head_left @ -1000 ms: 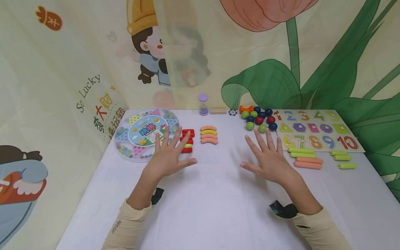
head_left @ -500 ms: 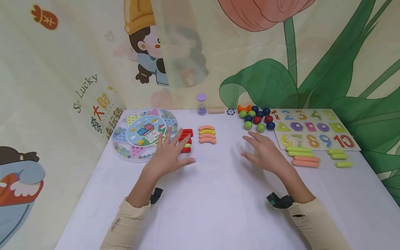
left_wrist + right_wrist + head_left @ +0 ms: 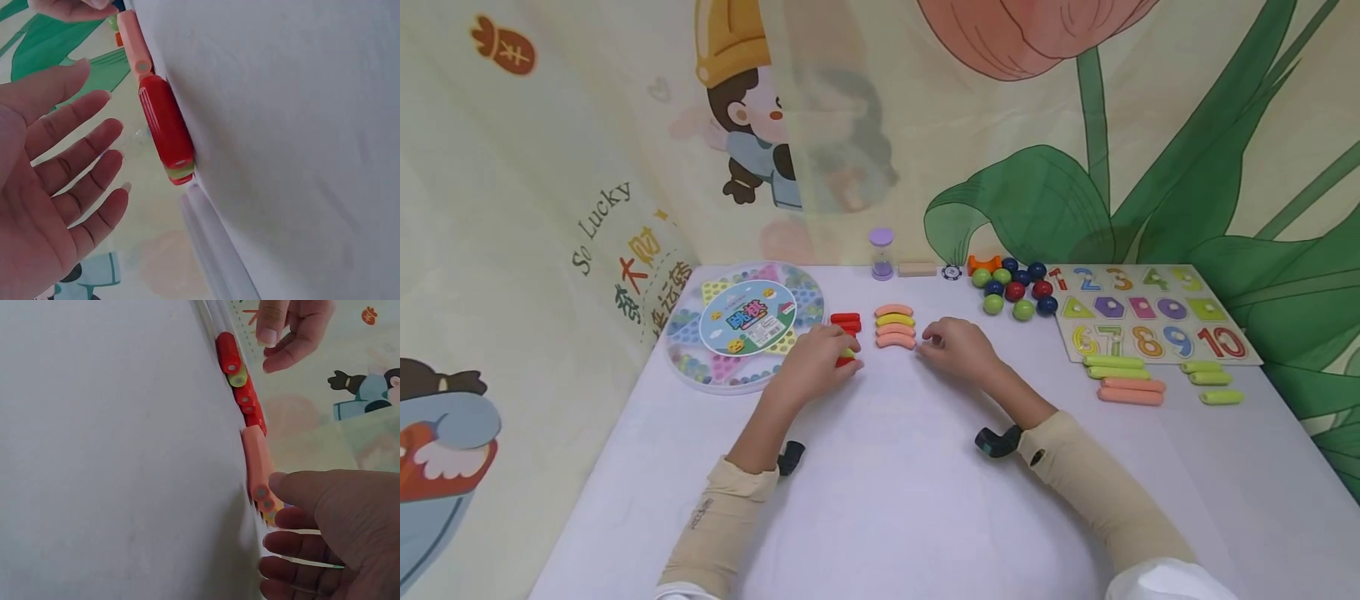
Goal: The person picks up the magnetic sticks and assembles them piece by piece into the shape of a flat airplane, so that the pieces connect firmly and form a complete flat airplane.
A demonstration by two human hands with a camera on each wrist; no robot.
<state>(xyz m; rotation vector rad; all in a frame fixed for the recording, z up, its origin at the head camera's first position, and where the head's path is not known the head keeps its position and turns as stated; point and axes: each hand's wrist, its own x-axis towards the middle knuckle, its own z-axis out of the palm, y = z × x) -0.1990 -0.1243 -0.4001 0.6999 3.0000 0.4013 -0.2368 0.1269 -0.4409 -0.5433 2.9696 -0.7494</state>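
Right hand (image 3: 958,347) grip open, beside curved sticks (image 3: 895,326).

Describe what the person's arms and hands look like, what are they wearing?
Both hands, the left hand and the right hand, are bare, with no gloves or rings visible. Each arm wears a long beige sleeve ending at the wrist; the left sleeve bears a small dark marking. A small black device sits at the right wrist, and a similar one at the left.

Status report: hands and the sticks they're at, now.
Left hand open over the red sticks, no grip shown. Right hand open, fingertips at the curved sticks. Nothing between the hands and the sticks.
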